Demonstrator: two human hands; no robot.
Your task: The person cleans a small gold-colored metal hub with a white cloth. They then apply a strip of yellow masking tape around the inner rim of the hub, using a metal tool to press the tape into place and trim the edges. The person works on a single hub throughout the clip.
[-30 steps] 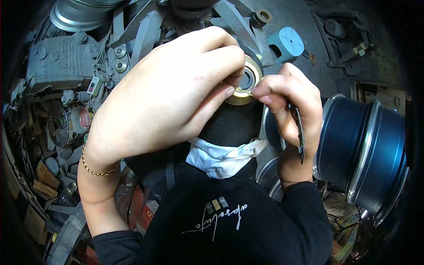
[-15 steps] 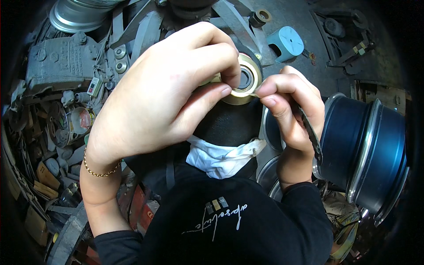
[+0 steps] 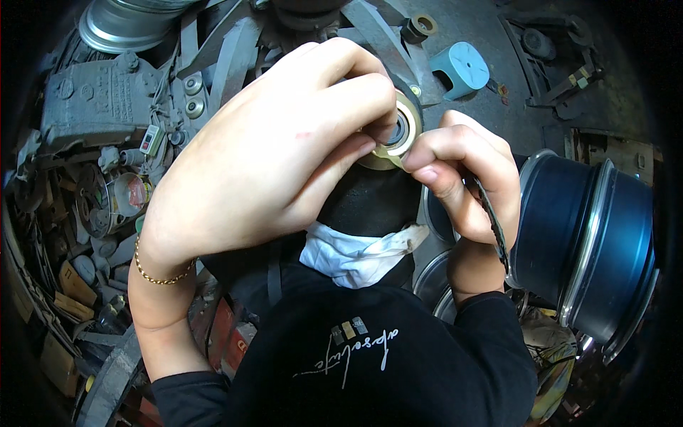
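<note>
A round, beige-rimmed piece (image 3: 407, 117) with a grey metal centre sits over my lap, partly hidden by my left hand. My left hand (image 3: 299, 142) is closed, its thumb and fingertips pinching the near side of the piece. From there a short strip of pale masking tape (image 3: 390, 156) runs to my right hand (image 3: 462, 171), which pinches its end between thumb and forefinger. A thin dark strip with a rough edge, like a blade (image 3: 491, 220), is also tucked in my right hand and points down toward my forearm. A white cloth (image 3: 356, 255) lies on my lap, close to my body.
Dark blue wheel rims (image 3: 569, 228) with bright lips stand at my right. A light blue stool (image 3: 461, 70) and a tape roll (image 3: 425, 25) are at the far right. A dusty metal machine (image 3: 99, 96) and scattered parts fill the left; a silver rim (image 3: 135, 25) lies behind them.
My left hand has shifted slightly right, covering more of the round piece. The right hand has moved a little left and down; the tape strip between the hands shows wider.
</note>
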